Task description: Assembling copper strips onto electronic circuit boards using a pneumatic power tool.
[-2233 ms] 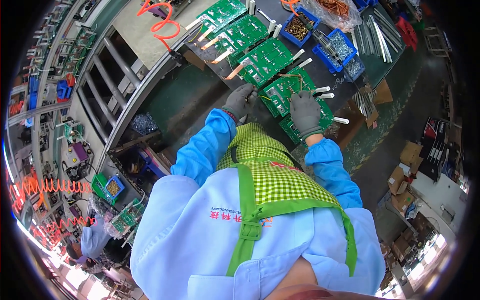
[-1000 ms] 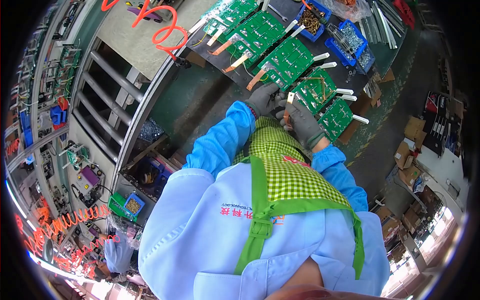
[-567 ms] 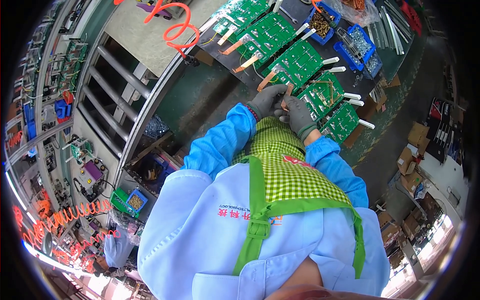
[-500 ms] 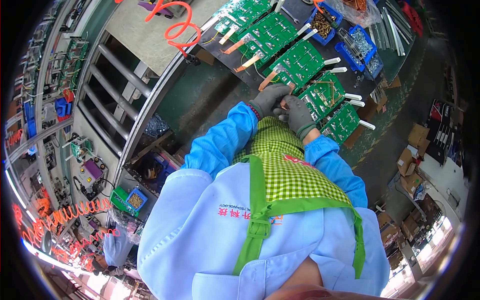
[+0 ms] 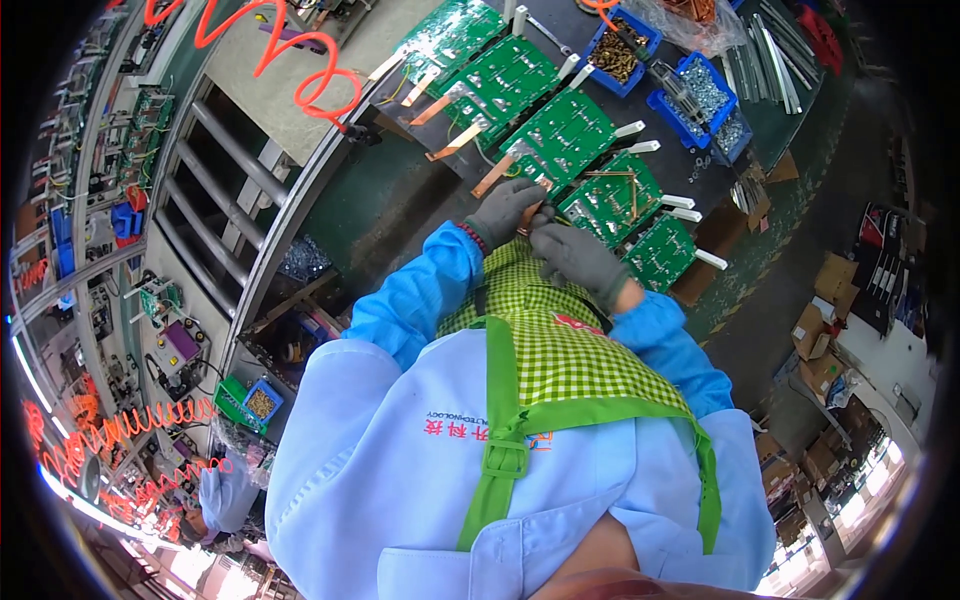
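Note:
My left hand (image 5: 505,212), in a grey glove, is closed with its fingertips pinched on a small copper strip (image 5: 532,214) at the near edge of the boards. Right beside it is my right hand (image 5: 580,259), also gloved, its fingers curled in toward the strip; what they hold, if anything, is hidden. Just beyond the hands lies a green circuit board (image 5: 562,138) with a copper strip (image 5: 493,175) sticking out on its left. To the right, another green board (image 5: 610,192) carries thin copper-coloured pieces, and a further board (image 5: 660,252) lies nearest me.
More green boards (image 5: 500,82) with white posts line the dark bench. Behind them stand blue bins of brass-coloured parts (image 5: 614,56) and silver hardware (image 5: 704,88), with a power screwdriver (image 5: 678,92) between. An orange coiled hose (image 5: 330,95) hangs at left above a metal frame.
The boards and bench have shifted left in view. My right hand has dropped slightly and drawn back from the left, which still pinches the copper strip.

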The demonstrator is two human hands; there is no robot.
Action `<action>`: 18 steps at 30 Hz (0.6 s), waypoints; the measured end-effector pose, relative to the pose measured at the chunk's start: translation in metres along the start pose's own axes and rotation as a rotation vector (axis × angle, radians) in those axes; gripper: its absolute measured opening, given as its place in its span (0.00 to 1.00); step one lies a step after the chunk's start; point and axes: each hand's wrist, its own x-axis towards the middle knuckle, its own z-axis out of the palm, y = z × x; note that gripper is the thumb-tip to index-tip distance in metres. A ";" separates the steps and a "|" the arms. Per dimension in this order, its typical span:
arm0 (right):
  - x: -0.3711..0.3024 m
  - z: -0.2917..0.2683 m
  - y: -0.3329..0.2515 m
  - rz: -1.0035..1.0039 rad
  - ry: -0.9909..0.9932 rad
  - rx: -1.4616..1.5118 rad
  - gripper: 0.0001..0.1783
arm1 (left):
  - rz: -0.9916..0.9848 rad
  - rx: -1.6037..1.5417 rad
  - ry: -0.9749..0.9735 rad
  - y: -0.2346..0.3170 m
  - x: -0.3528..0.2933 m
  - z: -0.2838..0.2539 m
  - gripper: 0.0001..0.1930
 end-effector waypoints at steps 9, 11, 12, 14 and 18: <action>-0.055 -0.305 -0.012 -0.351 0.846 -0.139 0.22 | -0.030 0.096 0.032 0.014 -0.004 0.013 0.10; -0.034 -0.378 0.038 -0.251 1.019 -0.467 0.21 | -0.091 0.183 0.074 0.024 -0.007 0.021 0.12; -0.025 -0.402 0.054 -0.183 1.072 -0.711 0.21 | -0.105 0.184 0.121 0.023 -0.007 0.021 0.12; -0.006 -0.430 0.090 -0.066 1.023 -0.781 0.21 | -0.111 0.262 0.214 0.025 -0.008 0.031 0.13; 0.029 -0.429 0.111 0.250 0.873 -0.996 0.22 | -0.155 0.282 0.219 0.015 -0.004 0.013 0.13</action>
